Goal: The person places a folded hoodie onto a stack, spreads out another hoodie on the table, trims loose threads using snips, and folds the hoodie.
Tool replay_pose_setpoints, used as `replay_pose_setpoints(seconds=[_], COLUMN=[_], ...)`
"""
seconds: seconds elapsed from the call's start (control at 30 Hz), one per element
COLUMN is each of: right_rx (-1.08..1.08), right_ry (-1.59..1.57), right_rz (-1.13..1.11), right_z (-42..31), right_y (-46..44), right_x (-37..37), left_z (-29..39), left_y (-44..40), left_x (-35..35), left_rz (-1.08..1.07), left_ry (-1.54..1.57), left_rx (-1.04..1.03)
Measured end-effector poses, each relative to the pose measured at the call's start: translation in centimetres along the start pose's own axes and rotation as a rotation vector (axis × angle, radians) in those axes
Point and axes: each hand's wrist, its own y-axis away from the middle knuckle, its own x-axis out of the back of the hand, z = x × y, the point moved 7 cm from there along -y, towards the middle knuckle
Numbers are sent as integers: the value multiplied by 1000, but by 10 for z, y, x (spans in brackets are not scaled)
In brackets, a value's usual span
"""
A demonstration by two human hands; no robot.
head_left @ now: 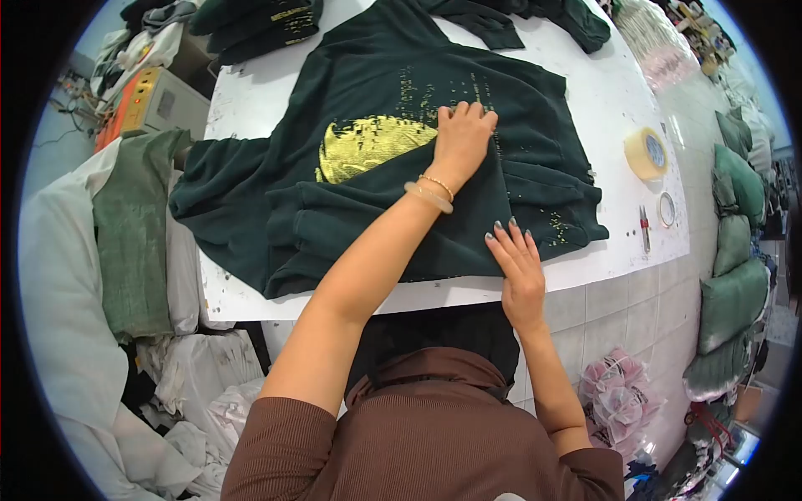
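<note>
A dark green garment (359, 213), likely soft, limp and best lifted by its thicker edges, is spread at frame centre, touched by the curled left hand (464, 144), its grip unclear, and the flattened right hand (521, 271).

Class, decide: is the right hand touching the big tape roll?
Apart. The head view shows dark cloth and white tabletop between the right hand and big tape roll.

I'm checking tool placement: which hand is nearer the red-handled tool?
Right: the right hand touches the dark garment, left of the red-handled tool. The left hand is farther away, beside the yellow print.
</note>
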Motion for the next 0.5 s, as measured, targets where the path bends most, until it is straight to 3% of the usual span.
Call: replay_pose_setpoints(seconds=[0.17,0.33,0.4,0.5], right_rx=[-2,70,107,124], right_ry=[61,-64,-101,-109], right_rz=[-109,-51,-81,-118], right_z=[12,3,5,-1], right_y=[10,-11,-17,-18], right_x=[-10,12,7,9], left_z=[-7,-15,-16,-17], left_y=[-1,-7,-8,-21], left_x=[-18,-12,-28,-15], left_rz=[9,-9,-301,-171], left_ry=[125,223,224,229], left_rx=[-111,-21,-91,-146])
